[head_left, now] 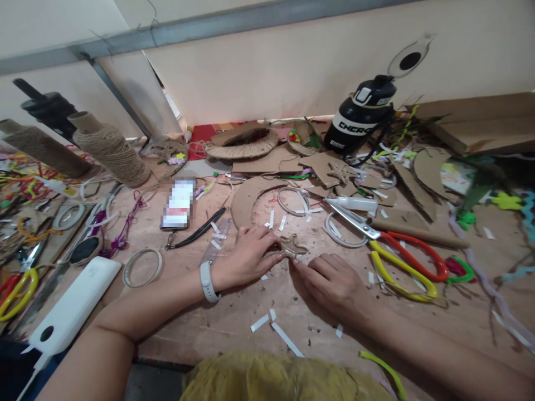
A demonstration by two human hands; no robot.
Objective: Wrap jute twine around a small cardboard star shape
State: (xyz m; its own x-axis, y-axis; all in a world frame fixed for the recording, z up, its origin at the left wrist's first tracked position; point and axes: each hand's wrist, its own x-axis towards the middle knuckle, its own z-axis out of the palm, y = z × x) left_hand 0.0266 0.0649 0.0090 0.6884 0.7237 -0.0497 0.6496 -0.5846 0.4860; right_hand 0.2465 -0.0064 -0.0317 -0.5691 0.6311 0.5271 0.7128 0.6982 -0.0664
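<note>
A small brown star (296, 245), edged with what looks like twine, is between my hands at the middle of the table. My left hand (253, 256), with a pale wristband above it, pinches the star's left side between thumb and fingers. From the right, my right hand (336, 284) has its fingers curled and its fingertips pressed at the star's lower point. A crescent-shaped piece of cardboard (246, 201) lies just beyond my left hand. Large scissors (374, 234) with red and yellow handles rest beyond my right hand, blades partly apart.
White paper strips (287, 340) are scattered around. A phone (179, 203), a tape ring (142, 267) and a white device (75, 306) lie at left. Twine spools (111, 147) stand behind them. A black bottle (359, 120) stands at the back, near cardboard scraps and a second star (340, 172).
</note>
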